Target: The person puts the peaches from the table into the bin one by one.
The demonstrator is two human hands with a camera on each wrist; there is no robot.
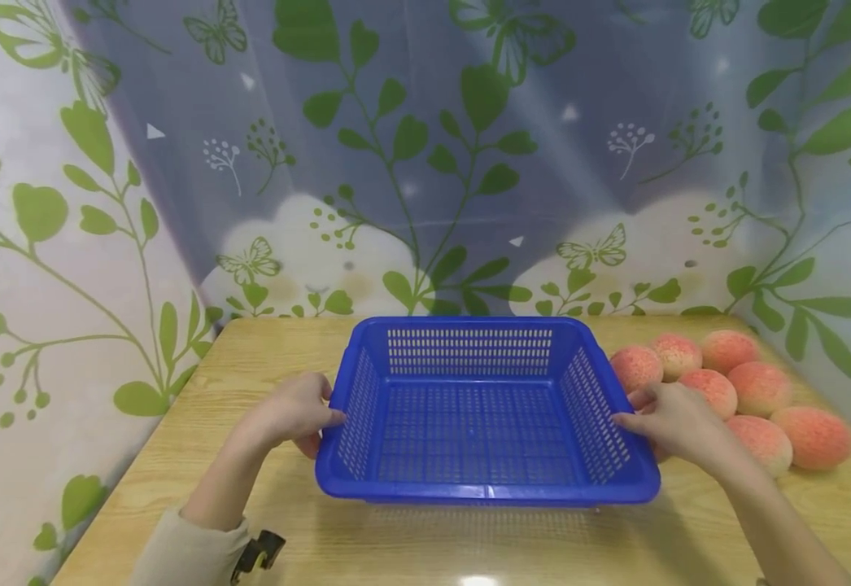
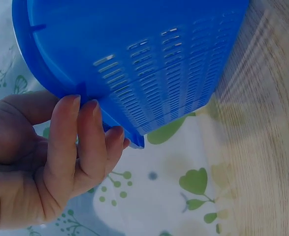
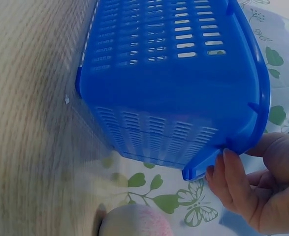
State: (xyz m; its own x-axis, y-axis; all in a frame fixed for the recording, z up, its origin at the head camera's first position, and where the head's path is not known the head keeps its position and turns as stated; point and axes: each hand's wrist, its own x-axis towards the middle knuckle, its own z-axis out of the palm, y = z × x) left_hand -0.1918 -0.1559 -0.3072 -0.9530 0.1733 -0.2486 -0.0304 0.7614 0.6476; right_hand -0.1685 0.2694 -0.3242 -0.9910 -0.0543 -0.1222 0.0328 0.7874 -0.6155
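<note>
at the far left, the desk [image 1: 257, 342] is bordered by a pale cloth [image 1: 1, 325] printed with green leaves and butterflies. the left forearm is covered partway by a light sleeve [image 1: 184, 549], at whose cuff a small black object [image 1: 260, 553] is seen. by the left hand [image 1: 294, 411], the left rim of a blue basket [image 1: 486, 491] is gripped, the thumb being laid over the edge and the fingers curled beneath it. the basket is held at the middle of the desk, open side up, its walls and floor pierced by slots; whether its base is touched by the desk all along cannot be told. its right rim is gripped by the right hand [image 1: 678, 419] in the same manner, with the thumb over the edge and the fingertips pressed under the lip. beyond that hand, seven pink-and-yellow peaches [image 1: 760, 389] are gathered on the right part of the desk, partly hidden by the hand and forearm.
</note>
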